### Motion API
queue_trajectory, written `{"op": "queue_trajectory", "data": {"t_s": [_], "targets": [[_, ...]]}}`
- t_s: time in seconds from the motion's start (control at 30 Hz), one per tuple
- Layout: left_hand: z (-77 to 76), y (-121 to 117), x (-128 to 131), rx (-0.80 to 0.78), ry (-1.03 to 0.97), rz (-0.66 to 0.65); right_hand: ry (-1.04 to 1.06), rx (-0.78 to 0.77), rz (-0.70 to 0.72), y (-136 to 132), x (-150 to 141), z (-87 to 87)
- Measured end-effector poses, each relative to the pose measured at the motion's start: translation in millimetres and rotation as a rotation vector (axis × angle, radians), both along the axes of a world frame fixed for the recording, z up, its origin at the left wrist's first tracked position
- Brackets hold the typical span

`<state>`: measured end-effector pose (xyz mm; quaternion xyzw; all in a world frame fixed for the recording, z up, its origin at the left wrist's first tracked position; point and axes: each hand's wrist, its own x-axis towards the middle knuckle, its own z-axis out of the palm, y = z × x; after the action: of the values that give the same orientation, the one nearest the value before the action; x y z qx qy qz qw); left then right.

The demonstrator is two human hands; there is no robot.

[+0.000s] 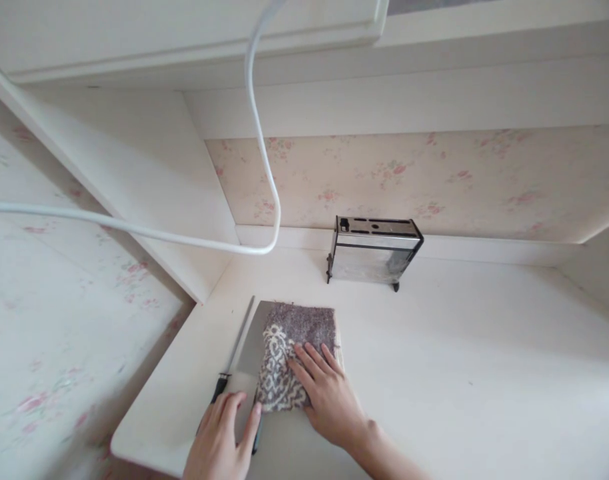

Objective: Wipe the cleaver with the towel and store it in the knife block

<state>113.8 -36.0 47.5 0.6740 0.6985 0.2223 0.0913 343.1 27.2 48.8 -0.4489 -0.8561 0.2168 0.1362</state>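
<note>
My right hand [329,397] lies flat with its fingers spread on a folded grey-brown cloth [304,323] with a cream pattern. The cloth covers part of a cleaver [253,333], whose broad blade shows on the left and whose dark handle [257,437] pokes out below. My left hand [221,433] is open, thumb and forefinger apart, between the cleaver's handle and a honing steel [240,333]. Its thumb is by the cloth's lower left corner. The other fingers lie over or beside the steel's black handle [220,387]; contact there is unclear.
A slotted metal knife stand [374,250] with black edges stands at the back of the white counter [459,353]. A white cable [264,147] loops in front of the view. Cabinets [194,33] hang overhead, and a white side panel [134,147] rises at left.
</note>
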Motion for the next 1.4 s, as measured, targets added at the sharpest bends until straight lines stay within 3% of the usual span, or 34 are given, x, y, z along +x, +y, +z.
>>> {"op": "queue_trajectory", "data": {"t_s": [0.13, 0.33, 0.4, 0.57, 0.7, 0.83, 0.93, 1.13, 1.27, 1.4], "targets": [[7.2, 1, 17, -0.144, 0.104, -0.019, 0.006, 0.001, -0.154, -6, 36, 2.2], [3.9, 6, 24, -0.379, 0.191, 0.005, 0.131, -0.201, -0.708, -19, 91, 17.2], [2.5, 8, 26, -0.414, 0.223, -0.005, 0.33, -0.317, -0.825, -23, 103, 23.8], [-2.8, 14, 27, -0.438, 0.182, -0.025, 1.123, -0.74, -0.981, -33, 121, 35.3], [-3.4, 17, 25, -0.494, -0.062, 0.063, 1.492, -0.962, -0.951, -38, 129, 41.2], [8.3, 22, 29, -0.493, -0.441, 0.079, 1.638, -1.195, -0.84, -38, 132, 43.2], [18.0, 25, 38, -0.47, -0.692, 0.069, 1.697, -1.26, -0.811, -37, 131, 41.6], [30.4, 21, 68, -0.468, -0.982, 0.076, 1.66, -1.211, -0.729, -34, 126, 45.7], [43.3, 11, 99, -0.415, -1.131, -0.035, 1.612, -1.1, -0.746, -33, 118, 47.3], [50.0, 4, 124, -0.448, -1.121, -0.14, 1.571, -0.909, -0.791, -32, 105, 47.6]]}}
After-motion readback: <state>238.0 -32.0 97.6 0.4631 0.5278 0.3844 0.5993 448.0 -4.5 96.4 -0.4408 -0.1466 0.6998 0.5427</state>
